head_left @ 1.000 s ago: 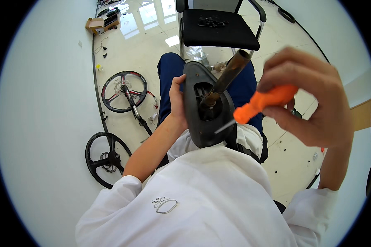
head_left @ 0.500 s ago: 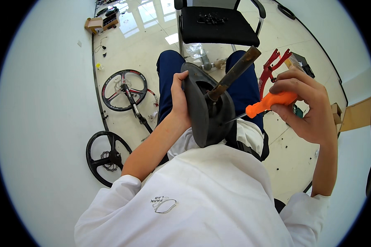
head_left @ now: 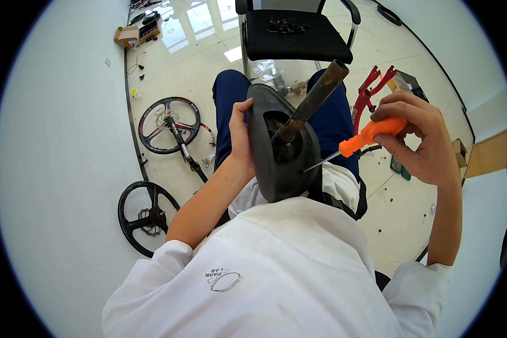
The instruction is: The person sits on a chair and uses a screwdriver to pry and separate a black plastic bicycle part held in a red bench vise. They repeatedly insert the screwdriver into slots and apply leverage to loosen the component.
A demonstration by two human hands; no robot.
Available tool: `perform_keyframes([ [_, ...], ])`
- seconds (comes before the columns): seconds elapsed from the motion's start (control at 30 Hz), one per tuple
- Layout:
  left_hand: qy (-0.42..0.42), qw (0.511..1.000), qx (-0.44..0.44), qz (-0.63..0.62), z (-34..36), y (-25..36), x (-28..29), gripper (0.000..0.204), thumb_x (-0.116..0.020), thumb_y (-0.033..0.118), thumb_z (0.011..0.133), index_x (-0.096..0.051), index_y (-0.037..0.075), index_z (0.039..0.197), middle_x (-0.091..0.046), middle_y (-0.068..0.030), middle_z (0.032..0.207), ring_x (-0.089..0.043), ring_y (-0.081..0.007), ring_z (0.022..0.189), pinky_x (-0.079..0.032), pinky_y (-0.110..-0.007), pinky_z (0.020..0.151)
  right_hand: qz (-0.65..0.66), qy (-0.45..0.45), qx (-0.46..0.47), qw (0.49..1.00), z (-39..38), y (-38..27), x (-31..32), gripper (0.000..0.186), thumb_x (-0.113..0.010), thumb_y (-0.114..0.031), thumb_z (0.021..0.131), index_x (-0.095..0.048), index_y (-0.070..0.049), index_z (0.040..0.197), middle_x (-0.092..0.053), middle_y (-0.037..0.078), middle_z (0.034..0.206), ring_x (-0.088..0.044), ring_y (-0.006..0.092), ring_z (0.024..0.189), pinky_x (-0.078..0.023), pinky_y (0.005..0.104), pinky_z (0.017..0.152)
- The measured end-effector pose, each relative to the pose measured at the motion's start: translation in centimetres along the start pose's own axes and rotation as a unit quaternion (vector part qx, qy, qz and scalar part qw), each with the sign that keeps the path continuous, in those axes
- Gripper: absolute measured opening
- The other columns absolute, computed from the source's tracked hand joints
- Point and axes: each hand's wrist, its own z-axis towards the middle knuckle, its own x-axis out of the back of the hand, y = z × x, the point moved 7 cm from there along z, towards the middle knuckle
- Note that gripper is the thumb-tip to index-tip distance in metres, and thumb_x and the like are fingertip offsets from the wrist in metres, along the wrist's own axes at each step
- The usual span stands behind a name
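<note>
A black bicycle saddle (head_left: 267, 158) rests upside down against my lap, its underside turned up and to the right. Out of its recess a worn metal seat post (head_left: 321, 93) rises toward the upper right. My left hand (head_left: 242, 135) is closed round the saddle's left edge; some fingers are hidden behind it. In my right hand (head_left: 419, 132) is a screwdriver (head_left: 372, 135) with an orange handle, held between thumb and fingers. Its thin shaft slants down to the left, and the tip meets the lower right part of the saddle's underside.
Ahead stands a black chair (head_left: 298, 36) with small dark parts (head_left: 287, 26) on its seat. A red frame part (head_left: 363, 98) lies on the right. Two spoked wheels (head_left: 143, 121) (head_left: 130, 222) lie on the left floor near the wall. An open cardboard box (head_left: 127, 36) sits farther back.
The saddle has tilted slightly, showing more of its underside recess, and the seat post's top has shifted left. My right hand and the screwdriver have moved a little, with the tip still at the saddle.
</note>
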Motion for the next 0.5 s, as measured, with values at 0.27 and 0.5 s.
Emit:
perform_keyframes([
  [0.27,0.04,0.999,-0.017,0.027,-0.5,0.0,-1.1,0.066,-0.044,0.059,0.087,-0.064,0.004,0.117,-0.07,-0.0151,0.107,-0.068,-0.0281,0.098,-0.054,-0.042,0.09,-0.087,-0.032,-0.023,0.995,0.9,-0.3,-0.4,0.015,-0.078,-0.008,0.081,-0.068,-0.002,0.091,-0.064,0.008,0.073,-0.06,0.0153,0.06,-0.045,0.0242,0.051],
  [0.5,0.038,0.999,-0.014,0.033,-0.4,-0.2,-0.9,0.069,-0.044,0.06,0.087,-0.061,0.004,0.124,-0.069,-0.0159,0.114,-0.068,-0.029,0.102,-0.053,-0.042,0.093,-0.104,-0.072,-0.067,0.99,1.3,-0.1,-2.0,0.013,-0.074,-0.008,0.082,-0.062,-0.004,0.087,-0.061,0.007,0.07,-0.056,0.0168,0.058,-0.042,0.0272,0.052],
])
